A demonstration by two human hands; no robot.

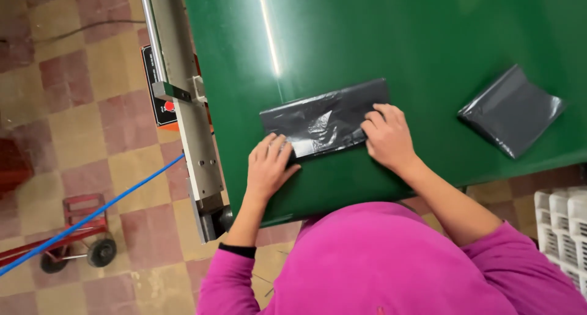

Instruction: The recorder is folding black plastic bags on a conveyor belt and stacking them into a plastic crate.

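While flat on the green table [428, 40], left hand [268, 168], right hand [388, 136] (both palms down), pressing grey bag [324, 118]

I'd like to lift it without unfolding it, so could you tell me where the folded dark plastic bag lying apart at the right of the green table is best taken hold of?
Probably the near-left corner of the spare folded bag, approached from the table's near edge: it lies flat and skewed, that corner pointing toward the person, nothing touching it.

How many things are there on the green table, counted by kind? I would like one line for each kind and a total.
Dark grey plastic bags: 2 (one under both hands, one lying apart at the right)
Hands on the table: 2 (left hand, right hand)
Total: 4
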